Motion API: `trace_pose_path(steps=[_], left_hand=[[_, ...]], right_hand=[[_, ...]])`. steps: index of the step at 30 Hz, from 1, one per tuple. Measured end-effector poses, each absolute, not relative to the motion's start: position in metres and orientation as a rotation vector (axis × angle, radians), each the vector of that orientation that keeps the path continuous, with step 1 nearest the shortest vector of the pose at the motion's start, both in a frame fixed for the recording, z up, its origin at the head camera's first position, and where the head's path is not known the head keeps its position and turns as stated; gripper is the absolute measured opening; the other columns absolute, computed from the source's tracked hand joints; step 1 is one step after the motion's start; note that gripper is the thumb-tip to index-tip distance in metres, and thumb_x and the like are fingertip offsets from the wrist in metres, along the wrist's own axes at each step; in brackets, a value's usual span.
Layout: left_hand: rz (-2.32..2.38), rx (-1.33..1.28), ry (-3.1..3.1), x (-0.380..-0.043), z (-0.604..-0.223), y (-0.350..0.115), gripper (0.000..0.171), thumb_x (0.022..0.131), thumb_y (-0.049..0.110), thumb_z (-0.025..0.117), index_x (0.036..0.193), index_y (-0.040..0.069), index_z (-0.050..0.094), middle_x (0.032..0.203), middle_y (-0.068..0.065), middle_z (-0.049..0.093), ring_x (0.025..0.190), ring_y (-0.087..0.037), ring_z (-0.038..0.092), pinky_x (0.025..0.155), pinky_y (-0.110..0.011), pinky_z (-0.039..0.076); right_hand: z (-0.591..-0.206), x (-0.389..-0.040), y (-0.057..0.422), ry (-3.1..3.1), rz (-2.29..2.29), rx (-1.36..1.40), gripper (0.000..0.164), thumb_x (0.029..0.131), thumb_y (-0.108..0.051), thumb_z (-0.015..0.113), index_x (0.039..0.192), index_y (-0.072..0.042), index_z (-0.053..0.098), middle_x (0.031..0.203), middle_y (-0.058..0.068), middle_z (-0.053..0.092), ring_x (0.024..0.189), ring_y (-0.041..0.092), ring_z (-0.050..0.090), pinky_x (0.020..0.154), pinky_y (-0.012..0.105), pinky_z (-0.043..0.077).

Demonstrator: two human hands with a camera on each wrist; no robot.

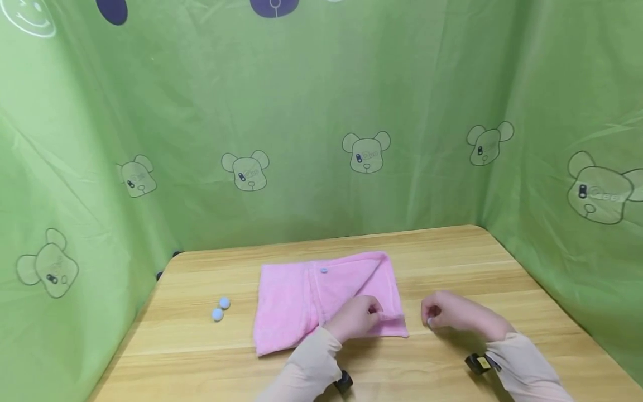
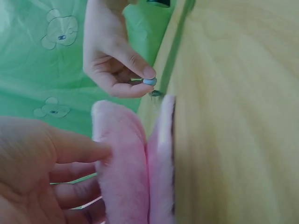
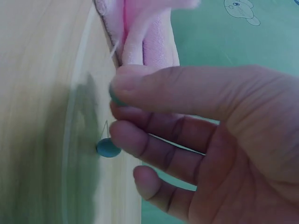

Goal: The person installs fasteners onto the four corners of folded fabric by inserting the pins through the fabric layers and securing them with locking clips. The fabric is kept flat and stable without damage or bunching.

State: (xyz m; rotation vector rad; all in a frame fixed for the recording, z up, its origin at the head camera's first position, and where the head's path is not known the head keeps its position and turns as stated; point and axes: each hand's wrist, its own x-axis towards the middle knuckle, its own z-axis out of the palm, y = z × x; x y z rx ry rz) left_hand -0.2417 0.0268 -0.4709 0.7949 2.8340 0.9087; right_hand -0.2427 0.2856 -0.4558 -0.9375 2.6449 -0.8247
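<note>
Right hand (image 1: 447, 314) pinches small round blue button (image 2: 149, 81), left hand (image 1: 354, 318) folded pink plush cloth (image 1: 283, 304); one button (image 1: 324, 270) seemingly placed, other buttons (image 1: 217, 315) loose.

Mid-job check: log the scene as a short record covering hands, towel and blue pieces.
Left hand: holds the pink towel near its right end
Right hand: thumb and finger pinch a blue disc
Near right fingertips: second disc; contact with table unclear
On towel: small blue piece, near the far edge
Left of towel: farther round piece and nearer round piece, close together
Surface: wooden table
Backdrop: green curtain, bear faces
</note>
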Motion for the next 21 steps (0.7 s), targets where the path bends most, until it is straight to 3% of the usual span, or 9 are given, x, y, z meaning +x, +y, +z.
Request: trace_pose_path(steps=[8, 16, 21], left_hand=[[1.276, 0.663, 2.81, -0.252, -0.461, 0.014, 0.006, 0.09, 0.013, 0.064, 0.091, 0.01, 0.068, 0.076, 0.003, 0.065, 0.066, 0.0, 0.051, 0.063, -0.015, 0.045], [1.501, 0.498, 2.776, -0.258, -0.451, 0.001, 0.016, 0.092, 0.015, 0.061, 0.105, 0.01, 0.069, 0.084, 0.001, 0.067, 0.073, -0.002, 0.053, 0.069, -0.018, 0.047], [1.552, 0.458, 2.761, -0.263, -0.448, -0.006, 0.021, 0.09, 0.013, 0.062, 0.109, 0.007, 0.069, 0.088, -0.002, 0.068, 0.077, -0.005, 0.055, 0.074, -0.021, 0.048]], right_hand=[[-0.443, -0.246, 0.283, 2.786, -0.865, -1.005, 0.009, 0.082, -0.001, 0.067, 0.083, -0.009, 0.066, 0.079, -0.006, 0.064, 0.074, -0.003, 0.053, 0.066, 0.021, 0.05], [-0.432, -0.251, 0.27, 2.834, -0.97, -1.002, 0.008, 0.088, -0.013, 0.069, 0.09, -0.02, 0.068, 0.086, -0.01, 0.067, 0.081, -0.005, 0.055, 0.068, 0.021, 0.051], [-0.429, -0.254, 0.25, 2.781, -1.076, -1.067, 0.004, 0.089, -0.016, 0.069, 0.093, -0.017, 0.069, 0.089, -0.006, 0.069, 0.082, -0.003, 0.057, 0.068, 0.023, 0.051]])
